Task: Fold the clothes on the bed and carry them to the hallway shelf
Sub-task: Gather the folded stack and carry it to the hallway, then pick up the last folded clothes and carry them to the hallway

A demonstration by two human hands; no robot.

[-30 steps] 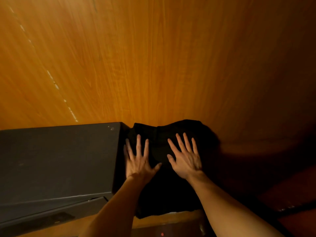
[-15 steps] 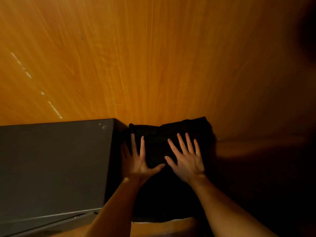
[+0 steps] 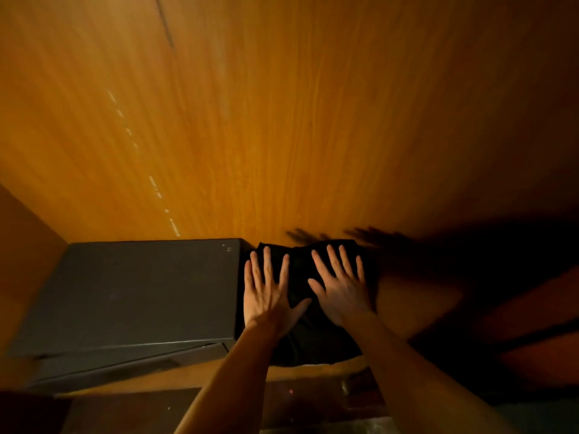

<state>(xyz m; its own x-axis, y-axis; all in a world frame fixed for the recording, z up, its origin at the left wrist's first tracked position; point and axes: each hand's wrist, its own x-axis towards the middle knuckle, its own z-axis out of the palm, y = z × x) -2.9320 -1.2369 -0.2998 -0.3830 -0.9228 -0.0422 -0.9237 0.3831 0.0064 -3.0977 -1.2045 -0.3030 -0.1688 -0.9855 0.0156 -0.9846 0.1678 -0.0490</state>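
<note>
Clothes (image 3: 316, 336), folded into 1 dark bundle, are lying on the wooden shelf (image 3: 313, 369), pushed up against the wood panel (image 3: 282, 136) at the back. Both of the person's hands are resting flat on top of the bundle. The left hand (image 3: 266, 296) is pressing down on the bundle's left part, fingers straight and spread, thumb pointing toward the other hand. The right hand (image 3: 341, 289) is pressing on the right part, its fingers likewise straight and fanned apart, gripping nothing. The 2 thumbs are sitting near each other without touching. A dark grey box (image 3: 131, 296) is standing just beside the bundle on its left, its side touching or almost touching the cloth (the light is too dim to tell which). The hands are throwing blurred shadows onto the panel just above the bundle. Everything to the right of the bundle is sinking into deep shadow.
</note>
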